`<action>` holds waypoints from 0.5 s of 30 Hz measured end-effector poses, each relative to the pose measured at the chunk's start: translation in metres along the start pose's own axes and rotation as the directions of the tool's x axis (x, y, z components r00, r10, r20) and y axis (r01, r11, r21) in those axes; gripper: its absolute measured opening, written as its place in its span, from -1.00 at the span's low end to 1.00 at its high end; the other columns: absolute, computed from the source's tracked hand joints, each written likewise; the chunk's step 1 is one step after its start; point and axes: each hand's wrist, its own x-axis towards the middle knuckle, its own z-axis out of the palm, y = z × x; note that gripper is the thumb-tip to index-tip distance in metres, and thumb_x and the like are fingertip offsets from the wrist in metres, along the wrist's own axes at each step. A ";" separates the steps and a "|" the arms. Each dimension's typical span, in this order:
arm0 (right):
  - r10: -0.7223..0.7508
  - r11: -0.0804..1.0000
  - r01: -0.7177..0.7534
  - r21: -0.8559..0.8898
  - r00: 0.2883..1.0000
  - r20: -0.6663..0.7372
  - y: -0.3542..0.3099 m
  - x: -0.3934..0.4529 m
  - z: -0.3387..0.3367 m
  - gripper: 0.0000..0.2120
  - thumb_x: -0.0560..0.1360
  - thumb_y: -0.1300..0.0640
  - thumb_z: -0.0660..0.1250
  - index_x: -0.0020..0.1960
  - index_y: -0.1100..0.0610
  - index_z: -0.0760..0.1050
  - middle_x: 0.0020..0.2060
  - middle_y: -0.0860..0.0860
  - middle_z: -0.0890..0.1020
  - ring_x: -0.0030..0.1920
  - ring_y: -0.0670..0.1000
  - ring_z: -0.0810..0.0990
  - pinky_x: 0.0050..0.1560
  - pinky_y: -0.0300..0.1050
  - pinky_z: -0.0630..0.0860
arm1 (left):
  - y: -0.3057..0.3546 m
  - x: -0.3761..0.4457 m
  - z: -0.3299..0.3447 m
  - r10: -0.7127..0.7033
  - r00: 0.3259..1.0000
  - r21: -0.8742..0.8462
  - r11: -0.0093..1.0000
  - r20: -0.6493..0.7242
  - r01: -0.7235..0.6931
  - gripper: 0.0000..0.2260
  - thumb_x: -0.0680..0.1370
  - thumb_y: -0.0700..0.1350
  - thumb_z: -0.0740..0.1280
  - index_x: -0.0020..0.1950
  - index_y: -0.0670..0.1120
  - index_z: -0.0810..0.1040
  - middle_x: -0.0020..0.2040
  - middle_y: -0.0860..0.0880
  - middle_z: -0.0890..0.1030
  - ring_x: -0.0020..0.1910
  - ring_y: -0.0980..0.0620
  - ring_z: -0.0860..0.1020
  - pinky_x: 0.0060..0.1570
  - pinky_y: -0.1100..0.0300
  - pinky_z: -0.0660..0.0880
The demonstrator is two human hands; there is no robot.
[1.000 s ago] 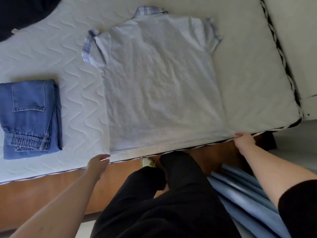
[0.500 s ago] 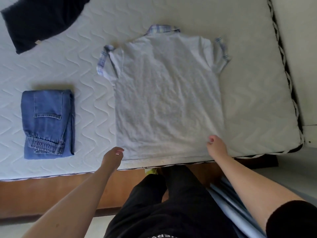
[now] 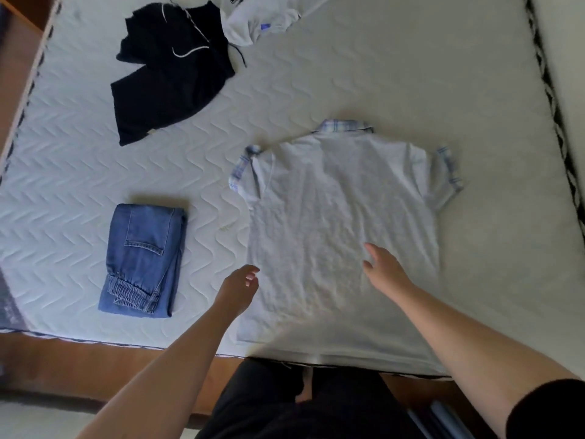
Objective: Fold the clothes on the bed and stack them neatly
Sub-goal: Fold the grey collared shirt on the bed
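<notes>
Four garments: one spread shirt (image 3: pixel 342 236), one folded jeans (image 3: pixel 142 261), one black piece (image 3: pixel 167 74), one white piece (image 3: pixel 262 20).

You are reaching both hands over the polo shirt (image 3: pixel 342 223) lying flat, back up, on the bed (image 3: pixel 474 90). Your right hand (image 3: pixel 384 270) is hovering open over its middle; your left hand (image 3: pixel 239 288) is sitting at its left edge. Folded jeans (image 3: pixel 142 259) are lying nearby.

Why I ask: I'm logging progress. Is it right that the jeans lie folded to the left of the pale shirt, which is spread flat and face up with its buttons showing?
Not quite. The head view shows the pale shirt spread flat, but back side up: no buttons show. The folded jeans do lie to its left.
</notes>
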 end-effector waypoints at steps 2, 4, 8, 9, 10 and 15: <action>-0.037 0.999 0.036 -0.011 0.999 -0.012 -0.018 0.019 -0.004 -0.48 0.61 0.10 0.22 0.53 0.12 0.21 0.45 0.11 0.36 0.44 0.12 0.34 0.41 -0.04 0.28 | 0.004 0.019 -0.010 0.022 0.999 -0.009 1.000 -0.023 -0.023 -0.78 0.60 -0.15 0.27 0.24 -0.02 0.53 0.06 -0.01 0.61 0.00 0.04 0.57 -0.01 0.29 0.39; -0.069 0.997 0.068 -0.023 0.997 -0.030 -0.038 0.042 -0.004 -0.47 0.61 0.09 0.22 0.54 0.11 0.19 0.46 0.10 0.34 0.45 0.11 0.32 0.43 -0.01 0.27 | 0.006 0.046 -0.020 0.033 0.998 -0.029 0.999 -0.053 -0.034 -0.77 0.60 -0.15 0.27 0.26 -0.01 0.51 0.08 -0.02 0.60 -0.02 0.06 0.56 -0.01 0.29 0.39; -0.132 0.990 0.126 -0.068 0.987 -0.091 -0.079 0.100 0.003 -0.45 0.61 0.09 0.23 0.55 0.09 0.16 0.48 0.08 0.30 0.46 0.12 0.28 0.43 -0.02 0.23 | 0.010 0.117 -0.036 0.074 0.992 -0.037 0.996 -0.102 -0.078 -0.74 0.61 -0.13 0.27 0.31 -0.02 0.49 0.15 -0.02 0.60 0.03 0.10 0.55 0.04 0.28 0.40; -0.147 0.987 0.138 -0.087 0.983 -0.106 -0.088 0.117 0.006 -0.44 0.61 0.08 0.22 0.56 0.09 0.15 0.50 0.08 0.28 0.47 0.12 0.27 0.44 -0.01 0.22 | 0.012 0.137 -0.040 0.090 0.990 -0.026 0.995 -0.108 -0.093 -0.72 0.61 -0.12 0.27 0.33 -0.01 0.47 0.17 0.00 0.60 0.08 0.10 0.56 0.05 0.28 0.40; -0.161 0.983 0.149 -0.107 0.979 -0.122 -0.098 0.135 0.008 -0.44 0.61 0.07 0.22 0.56 0.09 0.13 0.51 0.07 0.26 0.48 0.11 0.24 0.45 0.00 0.20 | 0.014 0.157 -0.043 0.101 0.988 -0.020 0.994 -0.117 -0.104 -0.71 0.62 -0.10 0.26 0.34 0.01 0.46 0.20 0.02 0.59 0.13 0.10 0.55 0.07 0.28 0.40; -0.250 0.953 0.200 -0.229 0.944 -0.215 -0.139 0.221 0.016 -0.41 0.63 0.02 0.16 0.59 0.07 0.02 0.57 0.04 0.08 0.55 0.06 0.06 0.52 0.01 0.07 | 0.034 0.247 -0.057 0.189 0.958 -0.017 0.980 -0.214 -0.197 -0.65 0.63 -0.05 0.24 0.43 0.02 0.39 0.32 -0.02 0.53 0.28 0.02 0.51 0.14 0.24 0.38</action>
